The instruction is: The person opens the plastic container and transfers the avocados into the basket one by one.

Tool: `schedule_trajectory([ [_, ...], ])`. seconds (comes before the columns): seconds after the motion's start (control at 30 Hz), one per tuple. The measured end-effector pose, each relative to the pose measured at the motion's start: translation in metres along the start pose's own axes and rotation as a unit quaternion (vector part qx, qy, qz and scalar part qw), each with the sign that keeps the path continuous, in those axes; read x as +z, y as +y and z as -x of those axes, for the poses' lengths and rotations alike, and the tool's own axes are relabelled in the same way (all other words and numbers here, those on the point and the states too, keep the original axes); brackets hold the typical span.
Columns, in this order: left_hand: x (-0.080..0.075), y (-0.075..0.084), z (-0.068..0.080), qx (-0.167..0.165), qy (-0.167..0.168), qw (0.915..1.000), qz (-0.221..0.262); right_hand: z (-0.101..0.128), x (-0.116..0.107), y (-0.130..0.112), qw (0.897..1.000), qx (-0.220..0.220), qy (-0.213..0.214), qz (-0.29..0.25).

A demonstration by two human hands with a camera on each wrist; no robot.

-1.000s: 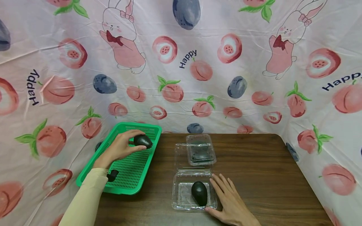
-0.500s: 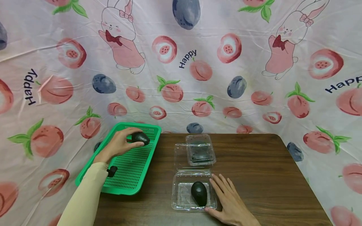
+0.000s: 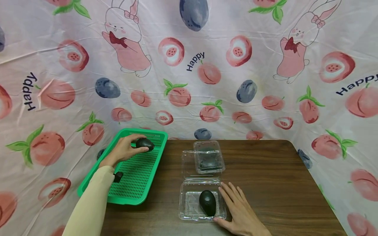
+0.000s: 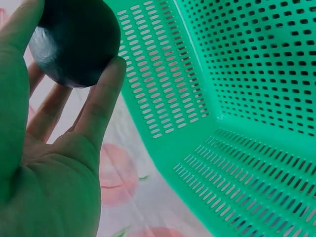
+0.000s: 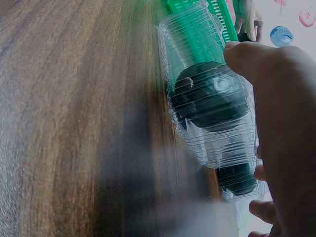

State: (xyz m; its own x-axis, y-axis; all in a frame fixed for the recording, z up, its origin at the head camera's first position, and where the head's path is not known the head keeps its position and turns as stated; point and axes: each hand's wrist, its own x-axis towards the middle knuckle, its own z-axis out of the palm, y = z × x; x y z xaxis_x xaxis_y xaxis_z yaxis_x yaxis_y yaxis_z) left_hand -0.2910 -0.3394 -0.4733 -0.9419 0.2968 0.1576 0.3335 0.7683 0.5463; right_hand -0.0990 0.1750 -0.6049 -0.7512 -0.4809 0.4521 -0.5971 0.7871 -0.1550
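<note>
My left hand point(image 3: 125, 149) grips a dark avocado point(image 3: 144, 144) over the far end of the green perforated basket point(image 3: 134, 188); in the left wrist view the avocado point(image 4: 74, 42) sits between thumb and fingers above the basket's corner point(image 4: 217, 123). My right hand point(image 3: 240, 213) rests flat on the table, its fingers straight and touching the right side of an open clear clamshell box point(image 3: 189, 205) that holds another avocado point(image 3: 208, 203). In the right wrist view that avocado point(image 5: 210, 101) shows through the clear plastic.
A second clear clamshell point(image 3: 208, 160), closed with dark fruit inside, stands just behind the open one. The brown wooden table point(image 3: 271, 183) ends at a fruit-print cloth backdrop point(image 3: 189, 65) on three sides. The basket overhangs the table's left edge.
My left hand has carried the avocado slightly farther back and left over the basket. The right hand and the open box have stayed put.
</note>
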Motion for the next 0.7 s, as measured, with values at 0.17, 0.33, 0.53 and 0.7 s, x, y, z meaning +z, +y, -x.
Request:
schedule_trajectory([
  [0.17, 0.003, -0.007, -0.004, -0.024, -0.004, 0.9997, 0.003, -0.001, -0.001, 0.002, 1.000, -0.001, -0.006, 0.001],
  [0.33, 0.007, -0.018, -0.010, -0.045, -0.014, 0.9988, 0.012, -0.004, 0.002, 0.004, 1.000, 0.001, -0.007, 0.002],
  [0.53, 0.014, -0.031, -0.019, -0.054, -0.018, 0.9979, 0.029, -0.007, 0.007, 0.008, 1.000, 0.001, -0.004, -0.001],
  [0.7, 0.021, -0.041, -0.026, -0.066, -0.018, 0.9967, 0.043, -0.010, 0.010, 0.010, 1.000, 0.005, -0.004, -0.005],
])
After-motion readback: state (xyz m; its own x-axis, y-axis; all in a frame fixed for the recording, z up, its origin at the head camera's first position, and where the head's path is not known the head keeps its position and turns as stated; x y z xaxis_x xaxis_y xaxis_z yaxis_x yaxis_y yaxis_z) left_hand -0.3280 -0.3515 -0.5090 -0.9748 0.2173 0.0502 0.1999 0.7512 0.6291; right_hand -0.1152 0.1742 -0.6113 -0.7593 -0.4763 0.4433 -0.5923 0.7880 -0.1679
